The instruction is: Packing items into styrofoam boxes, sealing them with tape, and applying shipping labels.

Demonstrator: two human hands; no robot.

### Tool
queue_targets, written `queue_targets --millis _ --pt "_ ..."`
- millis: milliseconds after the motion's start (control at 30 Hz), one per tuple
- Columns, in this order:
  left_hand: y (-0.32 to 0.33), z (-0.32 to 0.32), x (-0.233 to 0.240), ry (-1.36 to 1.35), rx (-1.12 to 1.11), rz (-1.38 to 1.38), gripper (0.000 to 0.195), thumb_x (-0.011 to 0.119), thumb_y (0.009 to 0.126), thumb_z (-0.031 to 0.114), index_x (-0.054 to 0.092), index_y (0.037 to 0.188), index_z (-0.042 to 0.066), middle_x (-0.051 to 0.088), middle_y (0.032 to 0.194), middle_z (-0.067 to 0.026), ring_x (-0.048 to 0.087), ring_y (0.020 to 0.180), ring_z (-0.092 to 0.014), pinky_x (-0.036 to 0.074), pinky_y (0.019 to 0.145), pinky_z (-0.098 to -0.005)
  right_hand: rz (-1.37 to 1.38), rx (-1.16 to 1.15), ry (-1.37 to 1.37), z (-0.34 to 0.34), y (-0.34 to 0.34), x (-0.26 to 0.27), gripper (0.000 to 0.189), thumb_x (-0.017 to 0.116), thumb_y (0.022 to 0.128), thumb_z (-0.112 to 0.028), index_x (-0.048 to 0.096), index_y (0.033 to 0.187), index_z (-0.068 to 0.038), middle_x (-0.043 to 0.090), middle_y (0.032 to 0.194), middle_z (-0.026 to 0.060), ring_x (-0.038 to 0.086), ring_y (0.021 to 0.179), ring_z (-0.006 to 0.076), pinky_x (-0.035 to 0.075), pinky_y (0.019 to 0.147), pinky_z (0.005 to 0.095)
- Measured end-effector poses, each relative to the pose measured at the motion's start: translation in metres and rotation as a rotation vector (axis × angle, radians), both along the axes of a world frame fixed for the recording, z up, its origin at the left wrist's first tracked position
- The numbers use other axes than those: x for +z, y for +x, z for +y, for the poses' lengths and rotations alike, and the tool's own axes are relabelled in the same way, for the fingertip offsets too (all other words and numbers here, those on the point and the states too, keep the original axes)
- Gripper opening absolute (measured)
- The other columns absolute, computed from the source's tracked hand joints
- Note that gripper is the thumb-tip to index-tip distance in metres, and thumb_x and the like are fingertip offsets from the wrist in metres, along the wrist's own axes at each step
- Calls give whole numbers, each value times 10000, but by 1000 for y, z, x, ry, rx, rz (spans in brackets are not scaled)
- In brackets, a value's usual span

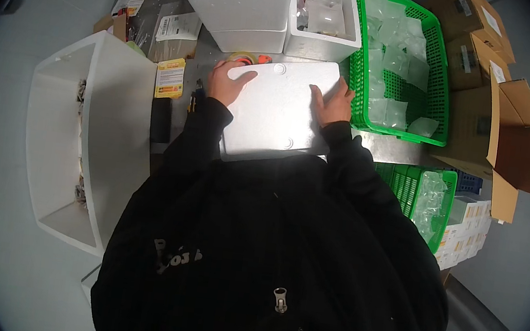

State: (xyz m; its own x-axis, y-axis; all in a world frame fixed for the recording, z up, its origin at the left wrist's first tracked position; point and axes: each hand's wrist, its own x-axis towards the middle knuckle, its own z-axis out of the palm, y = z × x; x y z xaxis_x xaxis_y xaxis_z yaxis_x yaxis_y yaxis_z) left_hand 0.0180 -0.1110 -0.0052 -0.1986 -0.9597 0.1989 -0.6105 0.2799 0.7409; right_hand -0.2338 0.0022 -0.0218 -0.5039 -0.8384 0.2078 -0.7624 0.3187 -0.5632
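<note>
A white foam lid (279,108) with small round marks near two edges lies in front of my body at the table's front edge. My left hand (228,81) grips its left far corner, with the thumb on top and the fingers over the side. On the right side, my right hand (333,103) holds it the same way, close to a green plastic basket (357,120). Whatever is under the lid is mostly hidden. Just beyond its far edge, a tape dispenser with a roll of tape (243,57) is partly covered.
Two open foam boxes (249,14) (321,48) with bagged contents stand behind. Clear ice packs (397,57) fill much of the basket. Left are yellow printed cards (170,78), a utility knife (196,95) and a large foam box (120,113). Cardboard boxes (469,116) stand right.
</note>
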Motion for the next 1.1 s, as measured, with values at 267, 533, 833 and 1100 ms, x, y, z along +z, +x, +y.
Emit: queue_targets --millis 267,533,833,1100 --pt "3 -5 4 51 -11 20 374 815 673 273 715 957 51 634 896 -111 625 839 -281 480 775 -341 -72 75 70 -2 -3 6 855 644 792 -530 317 1321 57 486 1165 356 592 928 460 504 769 479" --pt "1 -16 26 -17 34 -47 344 817 673 288 730 935 82 616 885 -97 615 820 -257 477 744 -322 -125 175 79 -19 -16 26 907 687 755 -534 316 1325 67 621 898 311 623 816 459 507 724 485" --pt "12 14 -2 -127 11 -122 310 786 701 264 725 962 108 610 890 -97 577 891 -277 452 812 -357 -194 215 -23 27 -2 -5 836 661 816 -430 280 1367 71 414 1311 336 489 1163 439 450 933 439" --pt "36 38 -19 -33 50 -133 285 716 772 242 673 1013 97 624 983 -113 555 935 -310 439 834 -374 98 394 -181 -34 11 53 658 616 832 -356 380 1360 -43 373 1387 254 311 1317 412 239 1041 601"
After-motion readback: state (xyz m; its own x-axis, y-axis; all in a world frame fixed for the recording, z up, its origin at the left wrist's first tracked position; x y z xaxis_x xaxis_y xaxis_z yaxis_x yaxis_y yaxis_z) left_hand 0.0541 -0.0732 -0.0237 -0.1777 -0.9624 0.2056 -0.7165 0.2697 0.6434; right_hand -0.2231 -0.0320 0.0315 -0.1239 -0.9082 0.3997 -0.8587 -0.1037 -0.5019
